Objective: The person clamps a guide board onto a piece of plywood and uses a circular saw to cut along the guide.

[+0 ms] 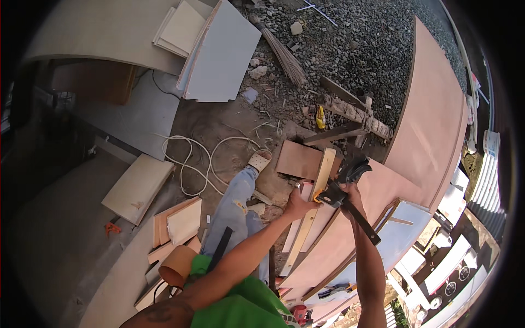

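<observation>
A black bar clamp (362,218) with a flat dark bar is in my right hand (351,198), whose fingers are wrapped round its body. The clamp's head, with a small orange pad, lies against a pale wooden strip (306,229) marked with several dark dots. My left hand (299,205) is closed on the strip, its thumb at the orange pad and some fingers partly hidden. Below the strip are pinkish plywood sheets (377,188). A brown board (298,159) lies just beyond the strip.
A large plywood panel (432,109) stands at the right. Beyond are gravel (361,44), a stick broom (281,52) and a rough timber trestle (350,117). A white cable (188,169) loops over the ground to the left. Stacked boards (183,221) and an orange clamp (112,228) lie nearer.
</observation>
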